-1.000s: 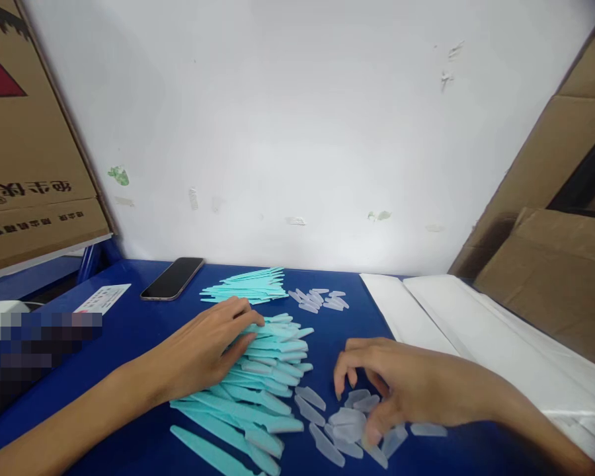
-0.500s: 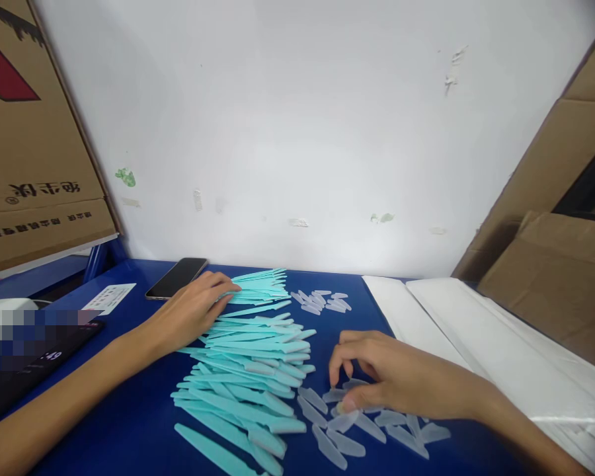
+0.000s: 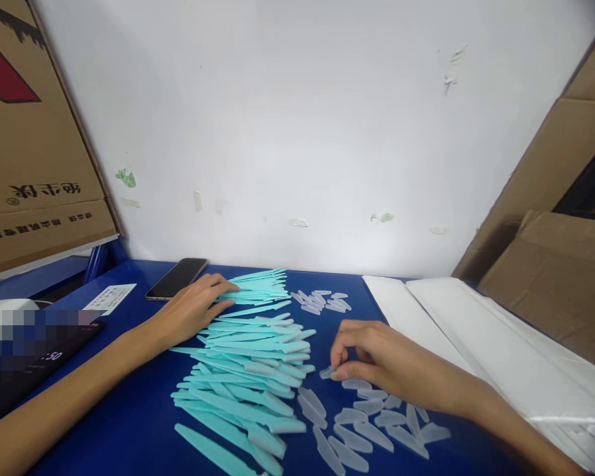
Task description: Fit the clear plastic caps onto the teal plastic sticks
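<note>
Several turquoise eyebrow razors (image 3: 248, 344) lie in a loose heap, their handles mostly pointing left. Behind them is a smaller fan of the same razors (image 3: 260, 285). My left hand (image 3: 198, 305) rests at the left end of that fan, thumb and fingers apart, fingertips touching the handles. Between the thumb and index finger of my right hand (image 3: 371, 360) a small translucent blade cap (image 3: 326, 373) is pinched, just above the table. More caps (image 3: 352, 437) are scattered below this hand. A second cluster of caps (image 3: 313, 301) sits right of the razor fan.
On the blue table (image 3: 123, 410), a dark phone (image 3: 178, 277) and a printed card (image 3: 110, 299) lie at the back left. Another lit screen (image 3: 44, 370) is nearer. White foam sheets (image 3: 456, 317) line the right. Cardboard boxes (image 3: 34, 145) flank both sides; a white wall (image 3: 297, 132) stands behind.
My right hand has picked a cap from the near scatter and risen slightly; the caps beneath have shifted. My left hand has barely moved.
</note>
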Motion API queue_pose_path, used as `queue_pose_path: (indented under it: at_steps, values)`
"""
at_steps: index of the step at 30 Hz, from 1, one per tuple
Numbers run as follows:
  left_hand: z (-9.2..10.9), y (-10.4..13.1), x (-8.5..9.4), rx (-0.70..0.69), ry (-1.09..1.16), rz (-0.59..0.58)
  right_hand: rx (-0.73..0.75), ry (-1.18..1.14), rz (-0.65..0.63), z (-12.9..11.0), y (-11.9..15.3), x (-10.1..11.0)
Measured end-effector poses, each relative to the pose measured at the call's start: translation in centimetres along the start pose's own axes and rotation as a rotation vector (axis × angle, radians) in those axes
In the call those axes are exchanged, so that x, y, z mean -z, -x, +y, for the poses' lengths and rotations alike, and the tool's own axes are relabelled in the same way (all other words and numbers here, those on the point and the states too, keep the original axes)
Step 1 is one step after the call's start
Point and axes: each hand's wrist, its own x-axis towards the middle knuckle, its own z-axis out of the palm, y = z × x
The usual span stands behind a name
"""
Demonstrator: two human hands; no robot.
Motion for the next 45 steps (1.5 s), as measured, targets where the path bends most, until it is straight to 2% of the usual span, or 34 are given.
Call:
queue_pose_path:
  at_steps: [5,11,21,25,30,34,38,45]
  values:
    - [-0.1,-0.3,-0.5,0.006,-0.067,0.068,0.007,0.019,0.050,-0.4,-0.2,-0.1]
    - [-0.7,-0.8,-1.0,-0.125,-0.060,0.090,-0.002,0.028,0.078,-1.0,-0.3,0.0]
    - [-0.6,-1.1,-1.0,-0.111,-0.093,0.110,-0.019,0.001,0.094,-1.0,-0.5,-0.2]
    - [-0.4,-1.1,-0.2,-0.073,-0.116,0.159,-0.053,0.003,0.127,-0.8,-0.6,-0.1]
    - [1.0,-0.7,2.1,-0.035,-0.102,0.305,-0.026,0.020,0.230,-0.8,-0.7,0.1]
    - [3.1,0.0,3.2,-0.157,-0.046,0.376,-0.005,0.035,0.319,-0.7,-0.8,-0.1]
    - [5.2,0.5,2.8,-0.296,0.047,0.394,0.020,0.037,0.426,-0.5,-0.8,-0.2]
    - [7.0,1.1,1.9,-0.316,0.148,0.306,0.080,-0.009,0.530,-0.7,-0.7,-0.4]
